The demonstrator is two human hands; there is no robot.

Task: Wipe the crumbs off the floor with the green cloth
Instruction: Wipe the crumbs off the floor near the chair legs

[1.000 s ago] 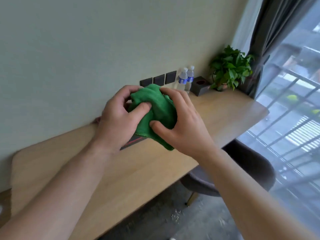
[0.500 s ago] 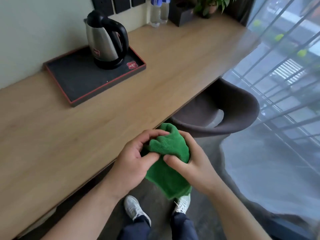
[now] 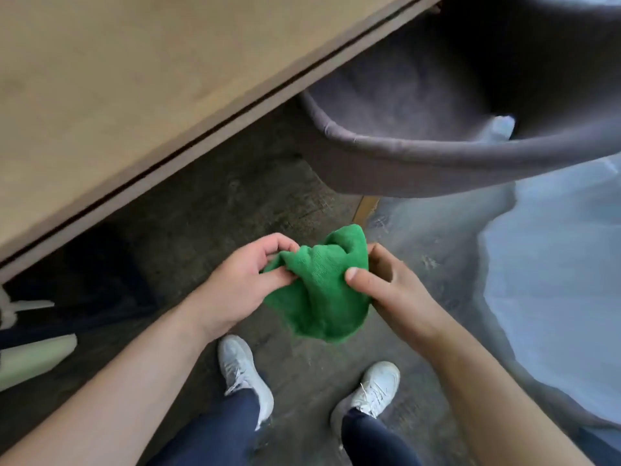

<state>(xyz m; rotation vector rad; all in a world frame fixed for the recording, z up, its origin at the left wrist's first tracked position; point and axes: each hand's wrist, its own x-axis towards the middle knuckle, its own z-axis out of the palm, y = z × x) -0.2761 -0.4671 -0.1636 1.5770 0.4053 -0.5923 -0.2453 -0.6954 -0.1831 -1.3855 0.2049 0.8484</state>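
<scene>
The green cloth (image 3: 319, 287) hangs bunched in the air between both hands, above the dark grey floor (image 3: 235, 210). My left hand (image 3: 242, 284) pinches its left edge with thumb and fingers. My right hand (image 3: 389, 290) grips its right side, thumb on top. A few pale specks lie on the floor (image 3: 430, 262) to the right of the cloth; I cannot tell whether they are crumbs.
A wooden desk (image 3: 117, 95) fills the upper left, its edge running diagonally. A grey upholstered chair (image 3: 437, 153) stands at the upper right with a wooden leg (image 3: 364, 208). My two white shoes (image 3: 242, 371) (image 3: 376, 388) stand below the cloth. A sheer curtain (image 3: 554, 280) lies right.
My view has tipped down from the wall and desk to the floor. Both hands kept hold of the cloth, lowered it past the desk edge and spread it a little.
</scene>
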